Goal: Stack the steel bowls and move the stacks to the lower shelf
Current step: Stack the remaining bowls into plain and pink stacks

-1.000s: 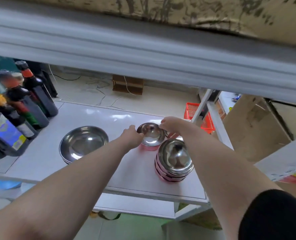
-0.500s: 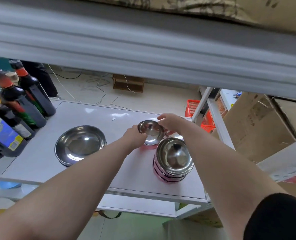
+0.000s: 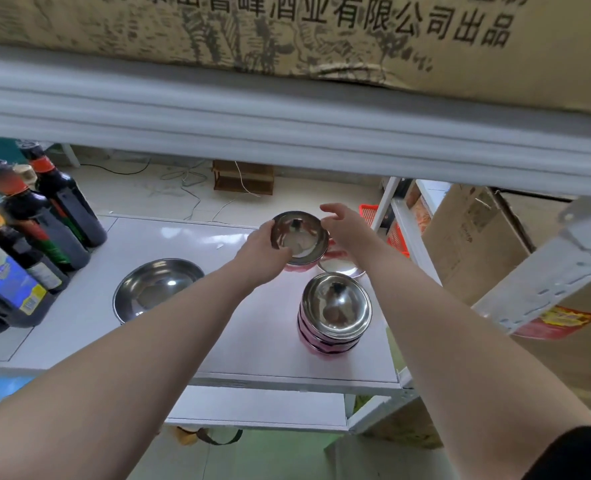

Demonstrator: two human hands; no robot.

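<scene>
A small steel bowl (image 3: pixel 299 237) with a pink outside is lifted and tilted above the white shelf (image 3: pixel 238 348); my left hand (image 3: pixel 262 252) grips its left rim. My right hand (image 3: pixel 347 228) is just right of the bowl, fingers spread, not touching it. A stack of small pink-sided steel bowls (image 3: pixel 333 311) stands at the shelf's right front. Another small bowl (image 3: pixel 339 266) rests behind the stack, partly hidden by my right arm. A large steel bowl (image 3: pixel 155 287) sits to the left.
Several dark sauce bottles (image 3: pixel 27 244) crowd the shelf's left end. An upper shelf beam (image 3: pixel 287 123) carrying a cardboard box hangs overhead. A cardboard carton (image 3: pixel 474 233), a red basket (image 3: pixel 396 233) and a white rack post (image 3: pixel 385 202) lie to the right.
My left hand has raised and tilted the small bowl off the shelf. My right hand has let go of its rim and opened. The camera has tilted upward a little.
</scene>
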